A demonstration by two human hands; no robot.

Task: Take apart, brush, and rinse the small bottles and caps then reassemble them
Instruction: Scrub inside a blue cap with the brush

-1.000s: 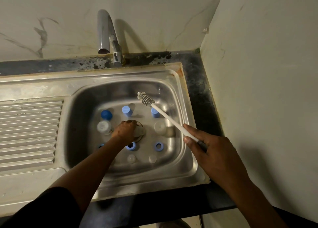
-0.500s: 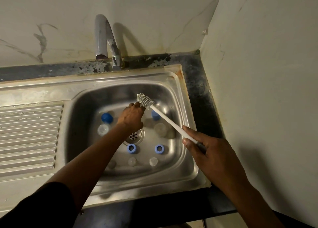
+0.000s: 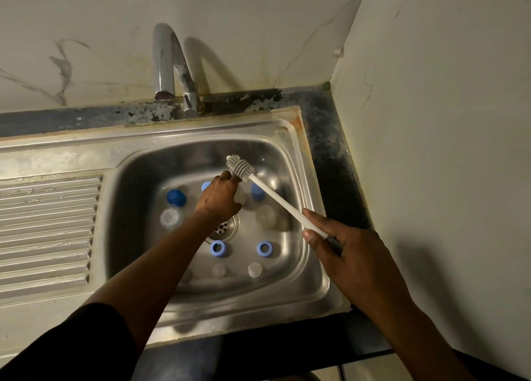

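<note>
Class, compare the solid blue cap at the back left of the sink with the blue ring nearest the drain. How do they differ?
Shade: the solid blue cap is darker, the blue ring paler.
Shape: the cap's top is closed; the ring has an open hole.
Place: the cap stands behind a clear bottle; the ring lies just in front of the drain.
Both rest in the sink.

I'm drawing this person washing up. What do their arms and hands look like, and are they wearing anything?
The left hand and the right hand are bare: no gloves, rings or watch show. The left arm has a black sleeve over its upper part only, and the forearm is bare. The right arm shows no sleeve.
</note>
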